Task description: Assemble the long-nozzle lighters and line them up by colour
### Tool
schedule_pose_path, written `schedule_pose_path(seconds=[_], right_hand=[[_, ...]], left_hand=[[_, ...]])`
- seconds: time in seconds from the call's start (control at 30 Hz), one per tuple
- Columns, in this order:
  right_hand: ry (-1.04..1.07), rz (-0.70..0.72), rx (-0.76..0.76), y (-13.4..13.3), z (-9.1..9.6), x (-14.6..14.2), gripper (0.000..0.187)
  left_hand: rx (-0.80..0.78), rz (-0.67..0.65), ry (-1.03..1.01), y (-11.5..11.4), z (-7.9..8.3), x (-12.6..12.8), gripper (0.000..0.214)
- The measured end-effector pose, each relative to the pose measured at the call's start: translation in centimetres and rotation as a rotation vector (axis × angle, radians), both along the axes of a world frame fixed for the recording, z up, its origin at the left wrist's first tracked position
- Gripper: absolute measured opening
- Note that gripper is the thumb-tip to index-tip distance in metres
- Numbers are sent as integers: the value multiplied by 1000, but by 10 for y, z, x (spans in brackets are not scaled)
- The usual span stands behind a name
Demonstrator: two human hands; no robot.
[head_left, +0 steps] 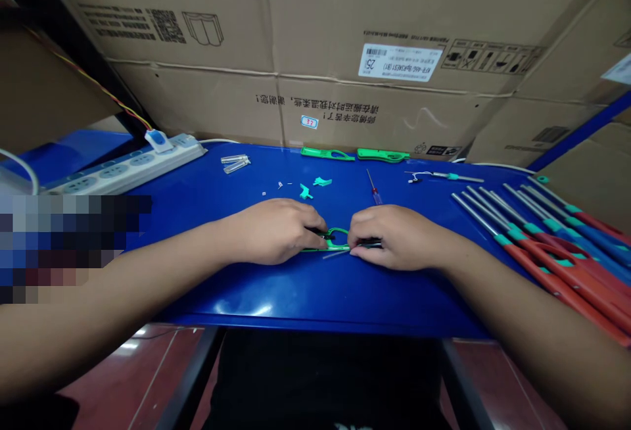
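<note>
In the middle of the blue table lies a green lighter casing half (338, 244), with an oval loop at its centre. My left hand (276, 229) is closed over its left end, hiding most of that part. From the other side my right hand (394, 236) pinches at the casing's right portion. Dark parts show beneath the right fingers, too covered to name. A thin, pale strip (336, 255) sticks out below the right fingertips. Just beyond the hands are a small screwdriver (376, 194), two teal trigger pieces (305, 191) and several tiny metal bits (280, 185).
Two green casings (328, 154) lie along the cardboard box (221, 88) at the back. Clear plastic pieces (236, 164) and a power strip (133, 164) are leftward. A metal lighter tube with wire (456, 177) and several red and blue lighters (557, 265) lie rightward.
</note>
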State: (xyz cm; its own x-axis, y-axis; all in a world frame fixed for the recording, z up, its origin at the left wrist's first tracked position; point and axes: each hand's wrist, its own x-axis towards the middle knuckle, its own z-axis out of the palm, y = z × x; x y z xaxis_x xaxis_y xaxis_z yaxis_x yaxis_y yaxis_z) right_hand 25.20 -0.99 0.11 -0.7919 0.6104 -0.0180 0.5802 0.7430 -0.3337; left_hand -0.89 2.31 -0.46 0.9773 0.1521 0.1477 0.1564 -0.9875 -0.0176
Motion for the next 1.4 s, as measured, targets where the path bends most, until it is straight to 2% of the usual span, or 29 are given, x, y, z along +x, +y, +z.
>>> schedule_pose_path(seconds=[0.1,0.27,0.47,0.63,0.77,0.9,1.03,1.13,1.2,1.23,1.27,1.33,1.4], right_hand=[[2,-6,3,0,0,-1,12],[25,-49,-15,0,0,-2,10],[76,-119,-56,-1,-2,-6,6],[129,-190,-148,2,-5,-8,4],[145,-119,-165,4,-6,-4,6],[162,-1,-159,4,-4,0,6],[143,14,-127,3,-3,1,11],[158,34,-112,4,-3,3,14],[190,49,-100,5,-1,5,15],[212,50,-92,7,0,6,15],[235,42,-81,8,0,7,16],[274,-1,-38,13,1,9,17],[288,-61,26,17,0,9,17]], left_hand=[[-26,35,-1,-1,-1,2,30],[-193,16,-66,8,-7,0,27],[-185,14,-90,9,-5,-1,28],[-293,-4,-100,6,-5,0,36],[-325,14,-106,10,-7,0,33],[-245,8,-85,7,-5,1,34],[-179,-5,-76,2,-1,1,32],[-227,7,-139,8,5,-4,30],[-237,193,-206,19,13,-13,30],[-204,369,-225,26,17,-20,32],[-133,601,-221,34,21,-27,34],[23,1025,-111,49,29,-43,36],[51,1287,38,63,31,-57,38]])
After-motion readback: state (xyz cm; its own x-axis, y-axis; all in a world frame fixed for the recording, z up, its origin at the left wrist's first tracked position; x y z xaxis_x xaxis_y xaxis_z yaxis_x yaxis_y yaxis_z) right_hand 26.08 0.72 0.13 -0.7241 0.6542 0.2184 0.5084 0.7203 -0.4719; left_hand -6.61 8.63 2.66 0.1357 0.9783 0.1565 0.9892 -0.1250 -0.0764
